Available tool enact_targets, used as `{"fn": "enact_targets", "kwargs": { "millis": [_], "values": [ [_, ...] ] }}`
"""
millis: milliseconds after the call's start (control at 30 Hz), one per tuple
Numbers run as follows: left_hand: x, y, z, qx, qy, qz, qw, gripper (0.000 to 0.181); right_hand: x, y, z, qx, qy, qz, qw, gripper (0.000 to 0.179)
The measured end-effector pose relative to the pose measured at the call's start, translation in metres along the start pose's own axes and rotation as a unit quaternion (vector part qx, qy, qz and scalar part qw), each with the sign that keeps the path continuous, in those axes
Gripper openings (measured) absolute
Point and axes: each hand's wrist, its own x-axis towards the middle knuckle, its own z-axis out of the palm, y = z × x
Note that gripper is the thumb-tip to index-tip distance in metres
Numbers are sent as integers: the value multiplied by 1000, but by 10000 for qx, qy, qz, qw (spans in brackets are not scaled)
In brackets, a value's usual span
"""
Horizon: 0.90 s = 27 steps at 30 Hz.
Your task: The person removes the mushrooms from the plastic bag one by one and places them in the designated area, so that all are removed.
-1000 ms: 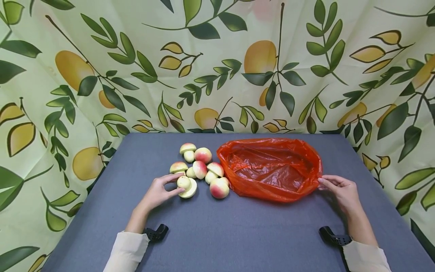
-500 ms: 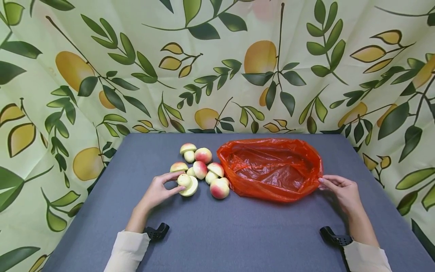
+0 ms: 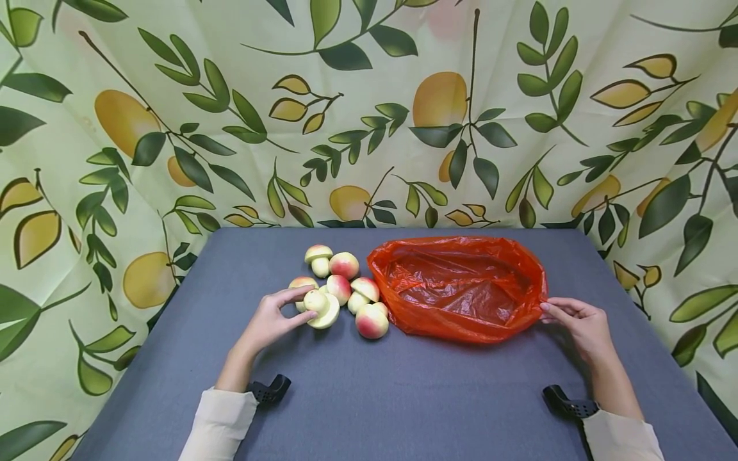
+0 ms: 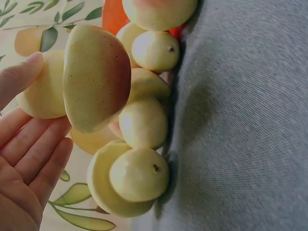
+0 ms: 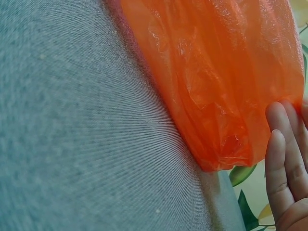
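My left hand (image 3: 272, 323) pinches a toy mushroom (image 3: 327, 315) by its pale stem between thumb and fingers. In the left wrist view this mushroom's speckled, red-tinged cap (image 4: 96, 79) is off the table. Right beside it lie several similar mushrooms, among them one tipped over (image 3: 371, 322), a red-capped one (image 3: 344, 265) and one upright at the back (image 3: 318, 253). To their right an orange-red plastic bag (image 3: 455, 328) lies with its mouth spread wide. My right hand (image 3: 579, 323) holds the bag's right rim; the thumb and fingertips are at the film's edge.
A grey-blue cloth (image 3: 403, 397) covers the table. Behind and at the sides hangs a curtain (image 3: 369, 96) printed with leaves and fruit. Black wrist straps (image 3: 272, 389) sit on both forearms. The bag's left rim touches the nearest mushrooms.
The left hand has lifted the mushroom slightly and shifted it a little to the right and away, over the others. The right hand and the bag look unmoved.
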Motion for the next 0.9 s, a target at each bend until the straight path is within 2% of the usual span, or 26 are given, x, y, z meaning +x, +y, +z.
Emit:
{"fn": "enact_targets", "kwargs": {
  "millis": [333, 700, 833, 900],
  "values": [
    [8, 8, 2, -104, 122, 267, 9995, 46, -2, 1, 1, 44, 25, 18, 10000, 30],
    [15, 18, 6, -442, 253, 520, 9973, 47, -1, 1, 4, -137, 234, -497, 9984, 26],
    [17, 20, 7, -365, 319, 563, 9972, 48, 0, -2, 9, -188, 550, -502, 9970, 27],
    [18, 21, 8, -328, 341, 572, 9972, 47, 1, -5, 13, -531, 891, -331, 9941, 27]
  ]
}}
